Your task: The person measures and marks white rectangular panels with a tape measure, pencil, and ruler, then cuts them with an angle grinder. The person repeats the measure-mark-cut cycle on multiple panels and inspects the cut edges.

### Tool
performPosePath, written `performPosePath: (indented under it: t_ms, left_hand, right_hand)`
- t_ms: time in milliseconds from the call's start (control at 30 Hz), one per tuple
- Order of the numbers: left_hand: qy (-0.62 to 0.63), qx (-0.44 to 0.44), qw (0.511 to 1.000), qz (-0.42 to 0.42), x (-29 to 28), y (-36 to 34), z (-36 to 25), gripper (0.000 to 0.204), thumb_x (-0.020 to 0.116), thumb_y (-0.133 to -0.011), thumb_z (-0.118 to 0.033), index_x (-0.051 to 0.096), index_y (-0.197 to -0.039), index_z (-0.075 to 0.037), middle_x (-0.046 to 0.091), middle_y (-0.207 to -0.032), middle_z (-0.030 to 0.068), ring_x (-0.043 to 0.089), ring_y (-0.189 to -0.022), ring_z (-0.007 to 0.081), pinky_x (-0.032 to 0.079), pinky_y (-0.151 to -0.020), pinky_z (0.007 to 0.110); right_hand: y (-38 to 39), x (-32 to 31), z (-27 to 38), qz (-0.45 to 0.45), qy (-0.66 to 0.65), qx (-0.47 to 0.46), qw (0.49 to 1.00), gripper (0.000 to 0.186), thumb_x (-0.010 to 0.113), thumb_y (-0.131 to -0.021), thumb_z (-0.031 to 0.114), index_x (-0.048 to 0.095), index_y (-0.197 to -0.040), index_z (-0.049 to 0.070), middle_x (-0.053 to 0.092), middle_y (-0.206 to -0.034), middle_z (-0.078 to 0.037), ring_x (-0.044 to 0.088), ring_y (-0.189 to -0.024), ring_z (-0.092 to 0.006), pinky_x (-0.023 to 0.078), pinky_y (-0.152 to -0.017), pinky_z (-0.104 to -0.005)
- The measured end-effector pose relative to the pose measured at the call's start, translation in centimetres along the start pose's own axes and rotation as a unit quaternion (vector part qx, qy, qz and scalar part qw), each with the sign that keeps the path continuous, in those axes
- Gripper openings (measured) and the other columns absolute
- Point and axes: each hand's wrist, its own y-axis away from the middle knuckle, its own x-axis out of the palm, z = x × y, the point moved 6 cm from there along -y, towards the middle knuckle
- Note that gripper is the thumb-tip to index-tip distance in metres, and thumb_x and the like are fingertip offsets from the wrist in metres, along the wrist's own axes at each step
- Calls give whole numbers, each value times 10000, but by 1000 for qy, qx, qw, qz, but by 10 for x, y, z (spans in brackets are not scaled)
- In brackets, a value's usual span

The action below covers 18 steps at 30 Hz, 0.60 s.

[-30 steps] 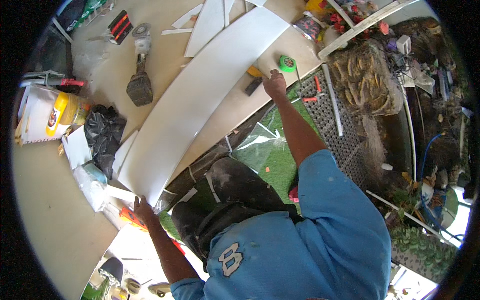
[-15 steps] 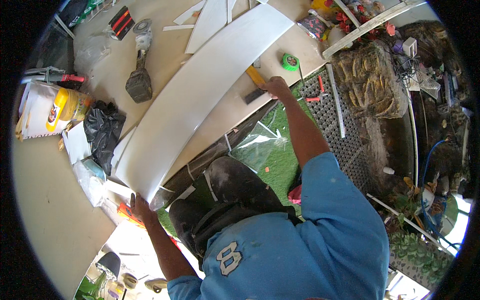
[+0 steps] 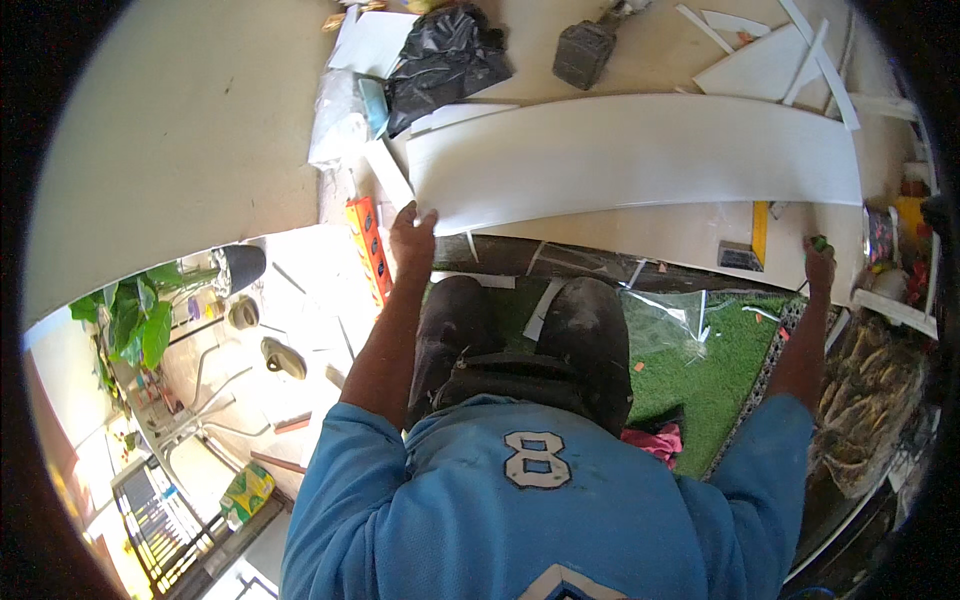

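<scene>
Long white panel [image 3: 640, 155] across table [image 3: 680, 228]

Left hand [image 3: 411, 238] at panel's near left corner, thumb parted from finger; can't tell if pinching. Right hand [image 3: 820, 265] wrapped round green tape measure [image 3: 819, 243], mostly covered, near yellow-and-black tool [image 3: 759, 235].

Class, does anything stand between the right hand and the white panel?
Nothing visible but the green tape in the right hand; the square lies left of the straight path to the panel.

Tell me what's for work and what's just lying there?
Probably for work:
long curved white panel, left hand at end
rounded green tape measure in right hand
yellow-and-black L-shaped square

Probably lying about:
crumpled black plastic bag
crumpled pink cloth
</scene>
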Motion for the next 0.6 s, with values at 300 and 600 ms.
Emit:
performPosePath:
  t_ms: [300,600]
  left_hand:
    - [211,80,875,428,98,153,-173,411,734,-1020,-224,733,-1313,65,797,-1145,167,750,-1011,209,591,-954,365]
    - [247,21,855,454,33,101,-112,248,772,-1004,-120,734,-1217,1,769,-1143,95,726,-997,190,605,-911,357]
  right_hand:
    - [188,-307,255,112,-738,-225,626,426,740,-1001,302,690,-1354,68,710,-1173,-40,687,-1037,-149,595,-881,-361]
    - [265,-487,422,-10,-532,-514,673,591,858,-818,282,664,-1338,78,667,-1200,-206,674,-1111,-410,551,-961,-550]
